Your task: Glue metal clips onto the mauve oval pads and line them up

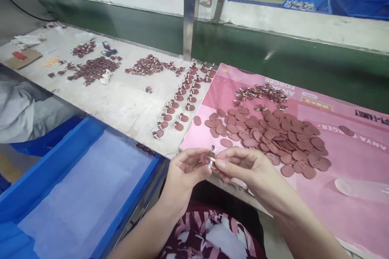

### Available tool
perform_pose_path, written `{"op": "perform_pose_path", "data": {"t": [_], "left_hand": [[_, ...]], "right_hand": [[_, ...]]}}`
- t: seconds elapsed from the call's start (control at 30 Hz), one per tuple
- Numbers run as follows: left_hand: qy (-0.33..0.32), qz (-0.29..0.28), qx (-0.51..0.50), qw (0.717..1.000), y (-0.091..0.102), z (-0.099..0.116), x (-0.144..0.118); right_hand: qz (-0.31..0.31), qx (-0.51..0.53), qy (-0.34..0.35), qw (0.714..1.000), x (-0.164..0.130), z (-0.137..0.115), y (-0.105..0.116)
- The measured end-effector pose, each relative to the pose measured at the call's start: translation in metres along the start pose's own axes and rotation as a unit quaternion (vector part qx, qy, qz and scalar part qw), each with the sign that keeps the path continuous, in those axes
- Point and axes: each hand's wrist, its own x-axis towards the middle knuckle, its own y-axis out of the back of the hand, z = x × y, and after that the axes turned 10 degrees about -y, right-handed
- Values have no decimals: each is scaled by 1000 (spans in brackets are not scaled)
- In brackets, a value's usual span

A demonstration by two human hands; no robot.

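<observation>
My left hand [191, 170] pinches a small figurine [211, 157] with brown, white and yellowish parts, held just over the table's front edge. A reddish-brown oval disc appears behind it, partly hidden by fingers. My right hand [243, 164] closes its thumb and fingertips on the same figurine from the right. Past the right hand lies a large heap of brown oval discs [273, 133] on a pink printed mat [358, 162]. Behind that heap sits a pile of small figure parts [264, 94]. Left of the mat, figures on oval bases [170, 110] stand in rows.
More piles of small brown parts [94, 68] and figure pieces [147, 65] lie on the white table [127, 101]. A blue lined crate [103, 186] is at lower left. A metal post [188, 16] rises behind. Another person's grey-clothed leg [27, 109] shows at left.
</observation>
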Motion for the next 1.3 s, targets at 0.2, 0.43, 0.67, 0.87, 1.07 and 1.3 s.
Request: {"op": "perform_pose_path", "data": {"t": [0.2, 0.43, 0.67, 0.87, 1.07, 1.3], "left_hand": [[-43, 73, 71, 994, 26, 10, -1], [-68, 188, 223, 954, 55, -2, -28], [-139, 180, 186, 956, 59, 2, -32], [-222, 140, 159, 952, 61, 4, -38], [-250, 119, 190, 942, 59, 5, -39], [-378, 185, 371, 828, 41, 18, -23]], "right_hand": [[-42, 2, -24, 999, 33, -14, -22], [42, -65, 18, 997, 82, -10, -46], [86, -150, 50, 984, 97, 1, -54], [155, -257, 40, 953, 99, -9, -61], [171, -302, 46, 937, 98, -14, -64], [178, -309, 104, 929, 86, -12, -62]]}}
